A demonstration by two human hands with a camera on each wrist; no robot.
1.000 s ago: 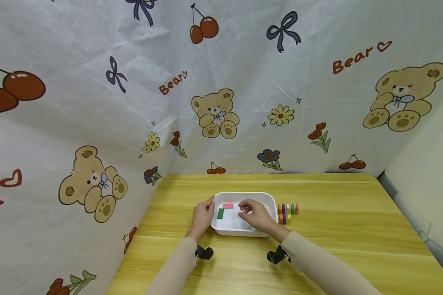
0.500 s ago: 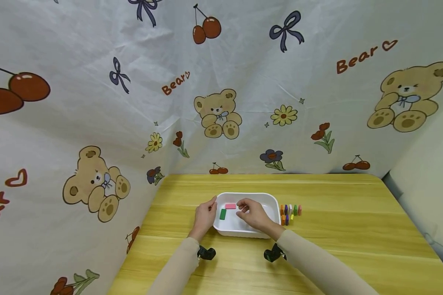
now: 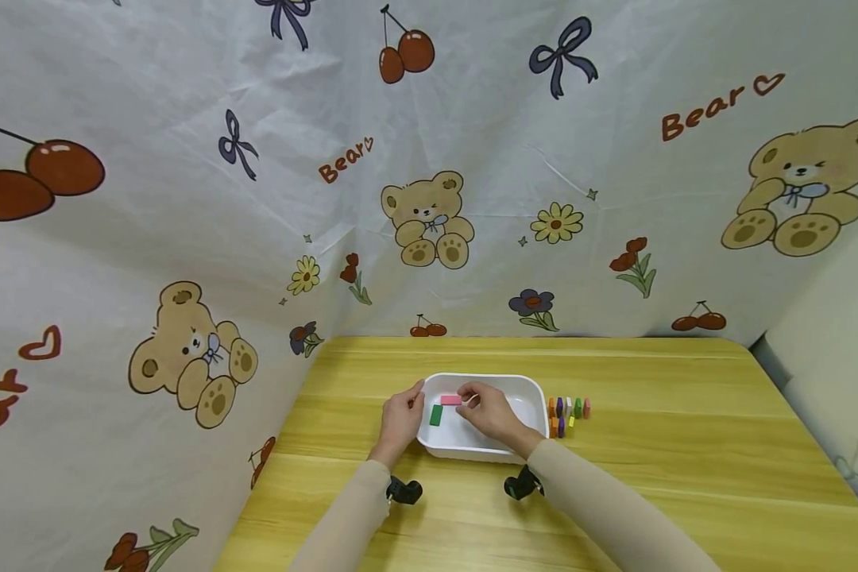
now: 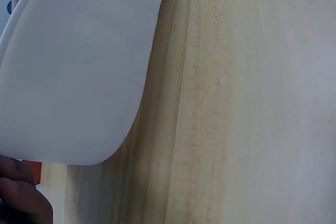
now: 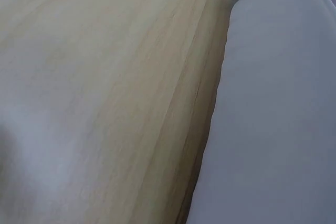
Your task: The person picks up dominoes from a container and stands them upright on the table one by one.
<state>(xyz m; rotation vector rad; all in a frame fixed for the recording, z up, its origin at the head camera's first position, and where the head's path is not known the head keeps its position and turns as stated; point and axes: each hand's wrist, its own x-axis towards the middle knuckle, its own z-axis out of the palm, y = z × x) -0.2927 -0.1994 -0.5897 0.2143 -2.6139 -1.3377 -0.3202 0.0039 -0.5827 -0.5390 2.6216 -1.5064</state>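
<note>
A white plastic tray (image 3: 472, 454) stands on the wooden table. My left hand (image 3: 402, 417) grips its left rim; in the left wrist view, fingers (image 4: 23, 195) show at the corner of the white wall (image 4: 79, 72). On the tray floor, a green block (image 3: 436, 415) and a pink block (image 3: 450, 400) lie at the left. Bent over the tray, my right hand (image 3: 492, 413) has its fingertips right at the pink block's right end. I cannot tell whether anything is pinched there. The right wrist view catches mainly the tray's outer wall (image 5: 278, 103).
Just right of the tray, several small coloured blocks (image 3: 568, 408) stand on end in two rows, orange, purple, white, green, pink and yellow among them. Behind the table (image 3: 672, 445) hangs a bear-patterned cloth (image 3: 472, 302). Black cameras (image 3: 404, 490) are strapped at both wrists.
My right hand has shifted slightly left within the tray, closing the gap to the pink block. The left hand stays at the rim. The whole head view has drifted a little.
</note>
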